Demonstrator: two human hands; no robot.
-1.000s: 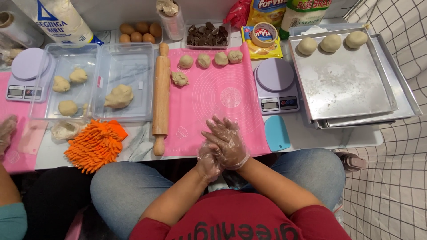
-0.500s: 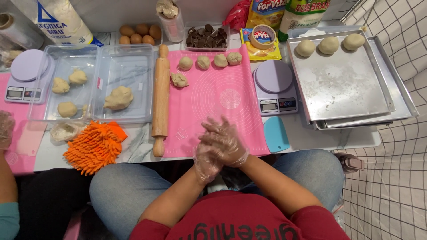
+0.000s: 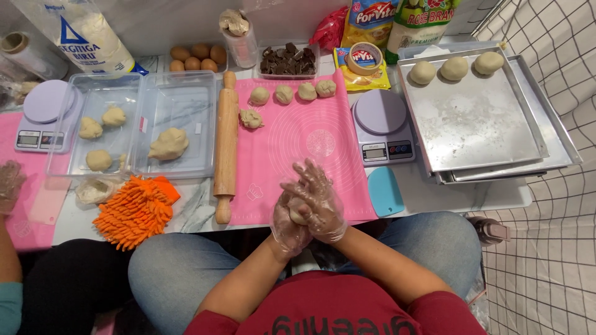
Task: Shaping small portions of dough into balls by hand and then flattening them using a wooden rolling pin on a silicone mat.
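Both hands wear clear plastic gloves and press together over the near edge of the pink silicone mat (image 3: 310, 133). My left hand (image 3: 287, 226) lies underneath and my right hand (image 3: 318, 197) on top, with a small dough ball (image 3: 298, 211) cupped between the palms. Several dough balls (image 3: 292, 93) lie in a row at the mat's far edge, and a rougher piece (image 3: 251, 118) sits just below them. A wooden rolling pin (image 3: 226, 146) rests along the mat's left side.
Metal baking trays (image 3: 478, 130) at right carry three dough balls (image 3: 454, 67). A lilac scale (image 3: 382, 124) and blue scraper (image 3: 385, 191) sit between mat and trays. Clear tubs (image 3: 180, 102) at left hold dough. An orange mitt (image 3: 133, 209), eggs and chocolate are nearby. Another person's gloved hand (image 3: 9, 185) is at far left.
My hands have stayed pressed together at the mat's near edge, shifting slightly against each other around the dough. The other person's hand at far left has moved a little.
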